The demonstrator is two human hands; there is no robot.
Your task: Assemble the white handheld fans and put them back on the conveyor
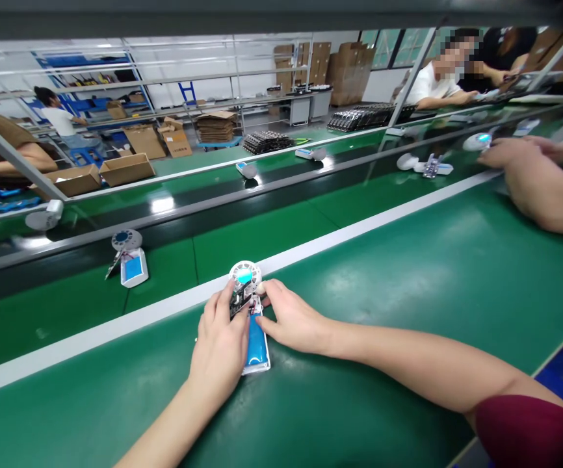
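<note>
A white handheld fan [258, 351] with its casing open lies on the green bench in front of me. Its round head [245, 273] points away from me, and a blue battery fills the handle. My left hand [219, 341] covers the left side of the handle, its fingers closed on a small dark circuit board [240, 299] lifted over the fan's neck. From the right, my right hand [294, 316] grips the fan at the neck, index finger beside the head and thumb by the battery. Thin wires show between the hands; the fingertips partly hide them.
Another opened fan [134, 268] with a loose board sits on the green line at left. More fan parts [425, 164] lie farther right, near a co-worker's hands [520, 162]. A white strip [311, 246] borders my bench. Cardboard trays [126, 170] stand across the line.
</note>
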